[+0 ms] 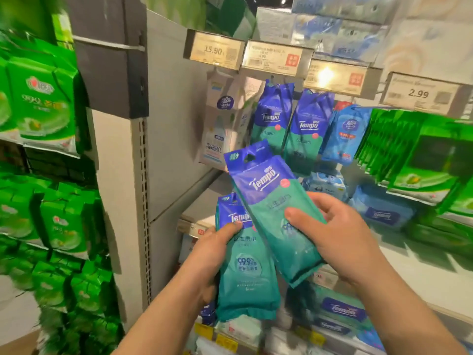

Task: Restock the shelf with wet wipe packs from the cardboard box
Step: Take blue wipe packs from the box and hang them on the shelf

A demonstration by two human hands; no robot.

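Blue-and-teal Tempo pack (275, 211) is tilted with its punched hang hole uppermost, toward the hanging Tempo packs (291, 124) on the shelf pegs, probably so the hole can slide onto a hook. Right hand (340, 237) grips its lower half, thumb across the front, fingers curled behind. Left hand (212, 252) holds a second Tempo pack (243, 265) in reserve, thumb on the front, below the price tags (279, 56); cardboard box not in view.

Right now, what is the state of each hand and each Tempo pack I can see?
right hand: grips the tilted Tempo pack
tilted Tempo pack: held up, not yet hung
left hand: grips the lower Tempo pack
lower Tempo pack: held upright, partly behind the tilted one
hanging Tempo packs: two rows under the price tags
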